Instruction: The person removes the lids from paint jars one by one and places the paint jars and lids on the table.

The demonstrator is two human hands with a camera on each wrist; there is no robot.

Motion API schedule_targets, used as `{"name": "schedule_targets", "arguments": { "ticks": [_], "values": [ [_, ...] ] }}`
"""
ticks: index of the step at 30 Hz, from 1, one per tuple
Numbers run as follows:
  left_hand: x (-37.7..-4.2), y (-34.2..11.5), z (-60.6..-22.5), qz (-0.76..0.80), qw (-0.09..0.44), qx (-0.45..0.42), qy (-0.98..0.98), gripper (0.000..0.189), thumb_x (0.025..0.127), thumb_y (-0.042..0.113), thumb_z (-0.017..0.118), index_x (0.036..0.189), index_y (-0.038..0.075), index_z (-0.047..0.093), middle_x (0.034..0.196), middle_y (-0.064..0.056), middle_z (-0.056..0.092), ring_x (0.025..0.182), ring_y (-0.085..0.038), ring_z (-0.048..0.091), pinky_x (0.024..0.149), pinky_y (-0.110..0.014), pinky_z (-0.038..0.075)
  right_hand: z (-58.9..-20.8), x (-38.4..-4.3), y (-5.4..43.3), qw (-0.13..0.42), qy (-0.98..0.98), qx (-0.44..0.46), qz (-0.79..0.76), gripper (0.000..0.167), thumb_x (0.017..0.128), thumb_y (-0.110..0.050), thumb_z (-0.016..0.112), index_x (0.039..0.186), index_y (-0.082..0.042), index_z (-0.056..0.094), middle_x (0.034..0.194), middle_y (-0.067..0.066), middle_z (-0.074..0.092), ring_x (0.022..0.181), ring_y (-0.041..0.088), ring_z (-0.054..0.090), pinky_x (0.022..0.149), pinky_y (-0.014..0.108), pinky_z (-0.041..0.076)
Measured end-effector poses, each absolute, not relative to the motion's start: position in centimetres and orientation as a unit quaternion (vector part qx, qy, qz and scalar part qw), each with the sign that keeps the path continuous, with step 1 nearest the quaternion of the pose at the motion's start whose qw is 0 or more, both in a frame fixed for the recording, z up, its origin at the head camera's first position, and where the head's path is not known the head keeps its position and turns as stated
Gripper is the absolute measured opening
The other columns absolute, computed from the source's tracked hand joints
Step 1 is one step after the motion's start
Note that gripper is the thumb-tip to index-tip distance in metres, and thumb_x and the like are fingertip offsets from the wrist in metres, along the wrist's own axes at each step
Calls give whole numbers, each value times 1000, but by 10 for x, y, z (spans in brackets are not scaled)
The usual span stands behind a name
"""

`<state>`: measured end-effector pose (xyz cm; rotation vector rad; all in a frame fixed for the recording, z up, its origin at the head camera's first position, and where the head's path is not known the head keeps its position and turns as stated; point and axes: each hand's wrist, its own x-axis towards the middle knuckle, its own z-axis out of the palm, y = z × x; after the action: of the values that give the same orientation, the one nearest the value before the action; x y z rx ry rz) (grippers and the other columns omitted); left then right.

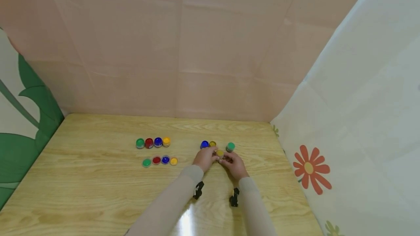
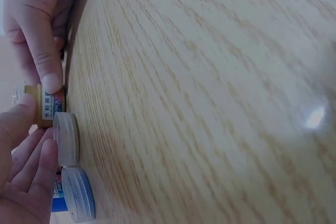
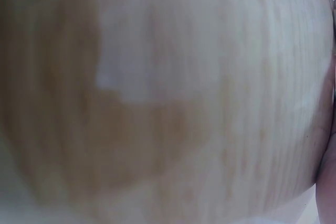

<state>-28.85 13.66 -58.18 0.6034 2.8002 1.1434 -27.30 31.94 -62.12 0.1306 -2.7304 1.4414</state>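
Both hands meet at a small ochre paint jar (image 1: 220,153) right of the middle of the table. My left hand (image 1: 205,157) pinches it from the left, thumb near its top. From the other side my right hand (image 1: 235,165) grips it, its thumb on the white label in the left wrist view. A clear lid (image 2: 67,139) lies flat beside my left fingers, and another lid (image 2: 79,195) lies by a blue jar (image 2: 59,202). Just behind my left hand stand the blue jar (image 1: 204,144) and a second ochre jar (image 1: 212,144). A green jar (image 1: 230,146) stands behind my right hand.
To the left, green (image 1: 140,143), red (image 1: 149,143), blue (image 1: 158,141) and yellow (image 1: 166,141) jars form a row. Matching lids (image 1: 156,160) lie in front. Hanging cloth (image 1: 183,65) borders the wooden table (image 1: 98,192) at the back and sides.
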Motion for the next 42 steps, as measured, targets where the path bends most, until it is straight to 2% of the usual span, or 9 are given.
{"name": "schedule_targets", "arguments": {
  "ticks": [5, 11, 17, 23, 33, 39, 42],
  "values": [
    [-290, 132, -581, 350, 18, 214, 912, 46, 94, 24, 74, 135, 6, 64, 107, -6, 69, 99, -20, 66, 89, -34, 55, -622, -272, 320, 26, -882, 44, 469, 22, 89, -10, 79, 110, -5, 74, 99, 6, 64, 87, 14, 59, 77, 27, 51],
    [-291, 128, -574, 336, 12, 240, 911, 37, 96, 22, 72, 131, 11, 67, 126, -6, 65, 114, -21, 63, 96, -35, 53, -623, -273, 320, 27, -878, 48, 476, 26, 89, -10, 79, 114, -4, 74, 101, 7, 64, 86, 14, 60, 76, 26, 52],
    [-292, 132, -571, 343, 45, 260, 901, 35, 99, 14, 67, 134, 9, 65, 130, -6, 64, 118, -20, 61, 100, -32, 51, -621, -270, 320, 24, -877, 49, 477, 22, 89, -10, 79, 109, -5, 74, 99, 7, 64, 86, 13, 60, 76, 25, 51],
    [-294, 138, -568, 353, 48, 273, 894, 34, 101, 9, 63, 134, 5, 65, 133, -8, 65, 124, -23, 60, 106, -36, 47, -619, -270, 320, 31, -878, 51, 475, 19, 89, -7, 79, 107, -4, 73, 98, 6, 64, 86, 15, 57, 76, 25, 50],
    [-295, 140, -572, 375, 45, 267, 886, 30, 100, 7, 63, 129, 4, 68, 128, -8, 68, 120, -23, 62, 103, -36, 50, -618, -269, 320, 21, -873, 42, 486, 20, 90, -10, 78, 108, -4, 73, 98, 7, 63, 85, 15, 55, 75, 26, 48],
    [-291, 138, -574, 424, 40, 242, 872, 36, 101, 14, 64, 136, 3, 63, 133, -10, 65, 122, -26, 61, 103, -38, 50, -617, -269, 319, 20, -879, 39, 475, 19, 90, -10, 78, 107, -4, 73, 98, 8, 63, 84, 15, 54, 75, 26, 48],
    [-288, 136, -578, 440, 22, 237, 866, 41, 101, 16, 65, 139, 2, 60, 132, -13, 64, 115, -27, 62, 97, -39, 53, -617, -269, 318, 20, -881, 33, 472, 19, 90, -9, 78, 108, -4, 73, 99, 8, 63, 85, 14, 54, 75, 26, 48]
  ]
}}
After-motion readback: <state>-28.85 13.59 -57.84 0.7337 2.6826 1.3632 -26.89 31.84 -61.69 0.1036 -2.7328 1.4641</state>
